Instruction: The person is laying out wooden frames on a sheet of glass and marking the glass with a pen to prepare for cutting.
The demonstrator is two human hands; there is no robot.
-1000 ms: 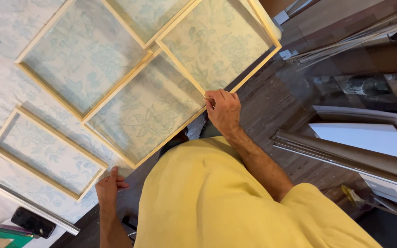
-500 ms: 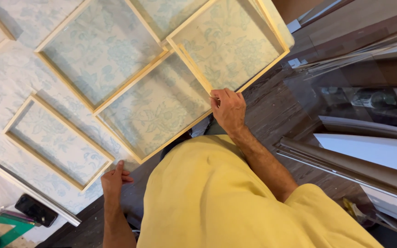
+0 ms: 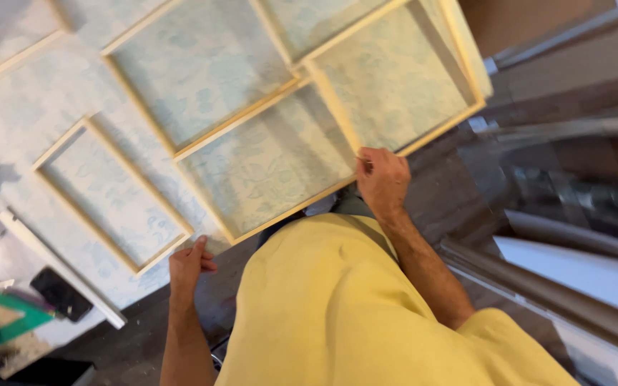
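Several pale wooden frames lie on a sheet (image 3: 23, 129) of pale blue patterned paper. My right hand (image 3: 383, 180) grips the near edge of the joined large frames (image 3: 273, 161), where two panels meet. My left hand (image 3: 189, 263) touches the near corner of a separate smaller frame (image 3: 112, 193) with its fingers together; whether it grips the frame is unclear. My yellow shirt (image 3: 345, 307) fills the lower middle of the view.
A white strip (image 3: 59, 268) lies along the near left edge of the sheet, with a black phone (image 3: 60, 293) and a green triangular tool (image 3: 8, 314) beside it. Metal rails and a white board (image 3: 574, 268) lie at right on dark wood floor.
The view has shifted, so the frames sit further right and lower in the picture. Both hands keep their places on the frames.
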